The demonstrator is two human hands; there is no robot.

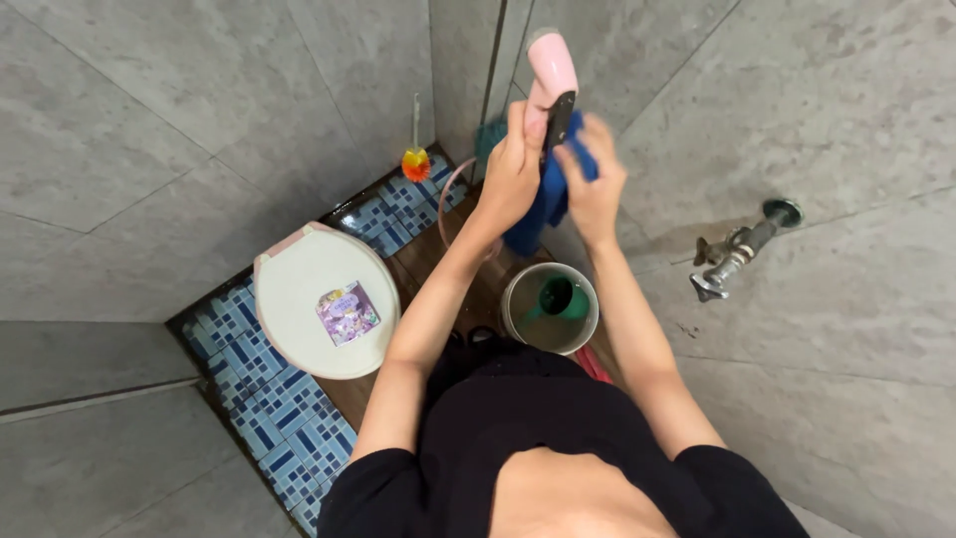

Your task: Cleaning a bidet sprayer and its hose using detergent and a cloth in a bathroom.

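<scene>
My left hand (pixel 513 164) is raised in front of me and grips a pink hand-held sprayer (pixel 553 70) with a black lever. My right hand (pixel 596 179) holds a blue cloth (pixel 546 199) pressed against the sprayer's lower part; the cloth hangs down between my two hands. Both hands sit close together, up near the grey tiled wall corner.
Below stands a bucket (pixel 523 279) with a green scoop in it. A closed white toilet lid (pixel 299 289) with a purple packet (pixel 348 312) on it is at the left. A toilet brush (pixel 415 154) leans in the corner. A metal wall tap (pixel 739 249) juts out at right.
</scene>
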